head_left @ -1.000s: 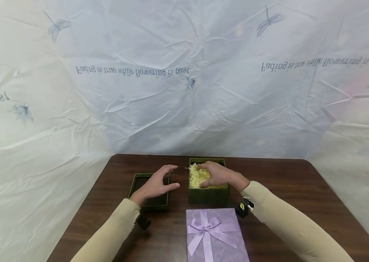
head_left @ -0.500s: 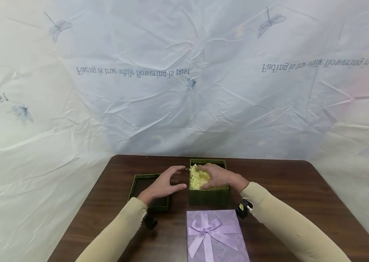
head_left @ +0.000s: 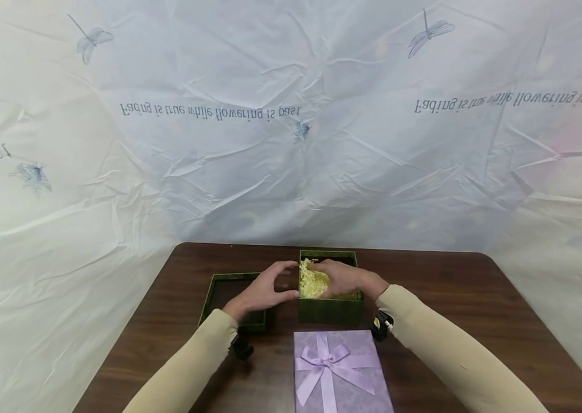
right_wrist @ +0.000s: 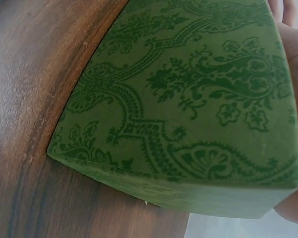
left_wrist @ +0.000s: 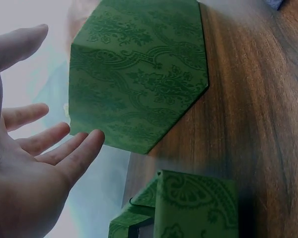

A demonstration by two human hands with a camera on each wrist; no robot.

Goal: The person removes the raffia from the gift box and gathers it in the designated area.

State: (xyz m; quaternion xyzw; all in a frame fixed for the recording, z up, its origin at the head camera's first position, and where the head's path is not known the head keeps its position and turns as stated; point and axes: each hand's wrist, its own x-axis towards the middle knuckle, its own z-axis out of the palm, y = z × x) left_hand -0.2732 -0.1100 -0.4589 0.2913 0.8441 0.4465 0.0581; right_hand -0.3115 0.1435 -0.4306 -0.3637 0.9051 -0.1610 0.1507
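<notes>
Left hand (head_left: 264,289) was held spread, empty | right hand (head_left: 343,278) was at filling (head_left: 312,283), grip indeterminable | green box (head_left: 331,311) was uncovered, not yet closed, near far edge of bench (head_left: 450,281)

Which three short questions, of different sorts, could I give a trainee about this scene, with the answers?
1. Multiple choice: In the head view, where does the purple box lie? A) above the green box B) below the green box C) at the far left
2. True or false: The left hand holds the purple box.
3. Fill in: The hand over the yellow shreds is the ____ hand.

Key:
1. B.
2. False; it is beside the green box, with the fingers spread from the thumb.
3. Right hand.
</notes>
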